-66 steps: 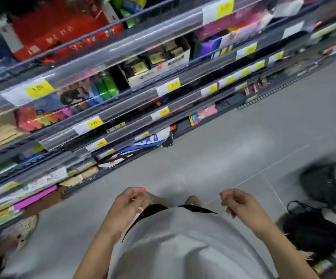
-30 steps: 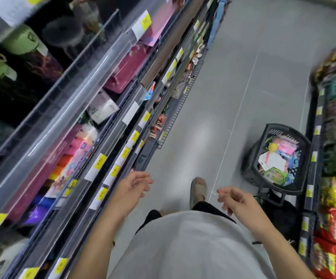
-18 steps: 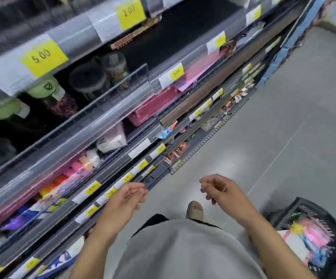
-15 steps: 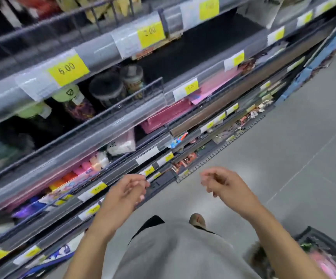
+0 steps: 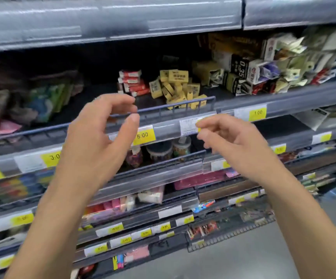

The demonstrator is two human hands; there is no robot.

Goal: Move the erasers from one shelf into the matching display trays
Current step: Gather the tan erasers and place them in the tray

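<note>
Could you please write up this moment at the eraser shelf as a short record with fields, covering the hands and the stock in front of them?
setting: shop aisle, tiered shelves with yellow price labels
left hand: raised before the shelf, fingers curved, holding nothing
right hand: raised lower right, fingers loosely curled, holding nothing
yellow erasers: loose heap behind the wire shelf guard
red-and-white packs: stacked left of the yellow heap
mixed boxes: jumbled to the right, same shelf
task progress: nothing picked up yet
</note>
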